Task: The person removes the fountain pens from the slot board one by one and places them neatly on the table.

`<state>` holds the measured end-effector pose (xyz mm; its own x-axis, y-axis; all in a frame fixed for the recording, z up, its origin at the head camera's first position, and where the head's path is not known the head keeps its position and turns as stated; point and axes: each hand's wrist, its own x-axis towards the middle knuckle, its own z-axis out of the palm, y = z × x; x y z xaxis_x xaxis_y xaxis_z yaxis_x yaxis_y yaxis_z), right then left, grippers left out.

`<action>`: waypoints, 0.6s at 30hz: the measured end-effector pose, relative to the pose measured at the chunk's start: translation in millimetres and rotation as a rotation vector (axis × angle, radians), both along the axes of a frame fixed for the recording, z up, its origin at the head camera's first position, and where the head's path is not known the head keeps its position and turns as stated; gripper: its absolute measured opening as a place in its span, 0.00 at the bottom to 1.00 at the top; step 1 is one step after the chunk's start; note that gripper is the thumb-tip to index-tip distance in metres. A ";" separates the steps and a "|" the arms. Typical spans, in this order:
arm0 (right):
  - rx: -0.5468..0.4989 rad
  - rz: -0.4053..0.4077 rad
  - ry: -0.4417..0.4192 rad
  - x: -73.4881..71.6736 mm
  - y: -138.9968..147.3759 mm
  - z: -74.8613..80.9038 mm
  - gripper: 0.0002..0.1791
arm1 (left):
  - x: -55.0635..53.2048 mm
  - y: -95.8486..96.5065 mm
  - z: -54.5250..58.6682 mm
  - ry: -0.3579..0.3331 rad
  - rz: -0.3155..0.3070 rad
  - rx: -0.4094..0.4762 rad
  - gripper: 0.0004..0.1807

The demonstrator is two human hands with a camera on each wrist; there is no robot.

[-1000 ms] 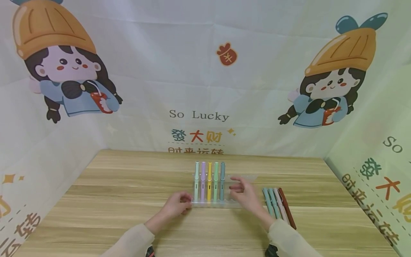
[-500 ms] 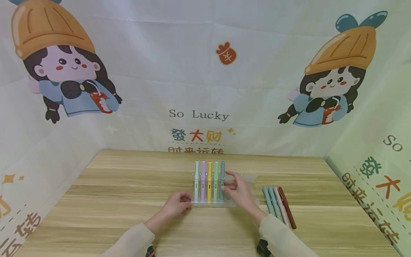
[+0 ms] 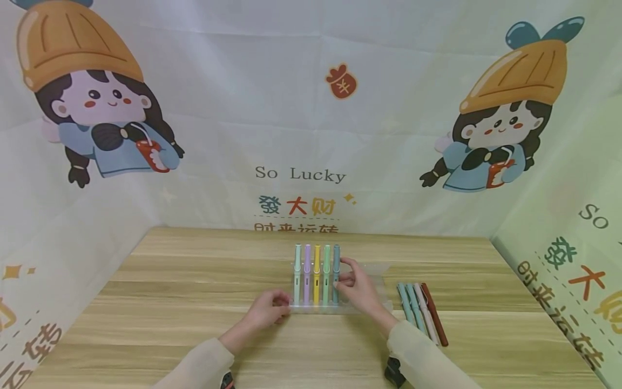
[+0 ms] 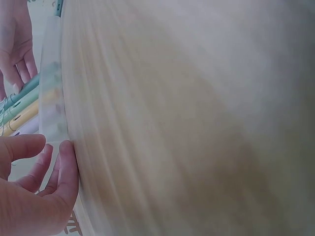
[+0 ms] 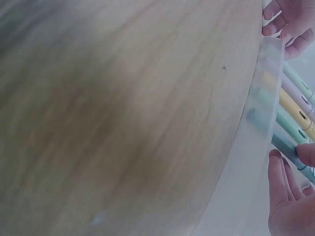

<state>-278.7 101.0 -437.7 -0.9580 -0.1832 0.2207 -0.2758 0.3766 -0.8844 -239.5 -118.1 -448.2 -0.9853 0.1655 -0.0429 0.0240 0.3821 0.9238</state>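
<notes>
A clear plastic pen tray (image 3: pixel 362 309) lies on the table. Side by side in its left part are a pale mint pen (image 3: pixel 297 281), a purple pen (image 3: pixel 307 281), a yellow pen (image 3: pixel 317 283), a green pen (image 3: pixel 326 281) and a dark teal pen (image 3: pixel 336 259). My left hand (image 3: pixel 268 309) holds the tray's near left corner between thumb and fingers. My right hand (image 3: pixel 360 292) pinches the dark teal pen; its thumb (image 5: pixel 306 154) lies on the barrel, with the other fingers at the pen's right side.
Right of the tray, several more pens lie close together: two teal ones (image 3: pixel 408 305), a pale pink one (image 3: pixel 426 316) and a brownish-red one (image 3: pixel 434 316). A printed cloth (image 3: pixel 218 135) hangs behind the wooden table (image 3: pixel 170 292).
My right hand has moved left from the bare right part of the tray to the dark teal pen and taken hold of it. The left hand has stayed at the tray's corner.
</notes>
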 end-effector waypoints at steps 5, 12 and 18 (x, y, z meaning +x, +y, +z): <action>0.020 0.005 -0.005 -1.9 -0.4 -0.6 0.30 | 0.7 -0.2 0.5 0.001 -0.002 0.000 0.08; 0.035 -0.001 -0.022 -2.9 -0.4 -0.4 0.30 | 1.6 -0.3 1.3 -0.001 -0.004 0.006 0.08; 0.005 -0.006 0.019 -1.1 -1.5 1.8 0.29 | 1.9 0.0 1.2 0.004 0.000 0.009 0.09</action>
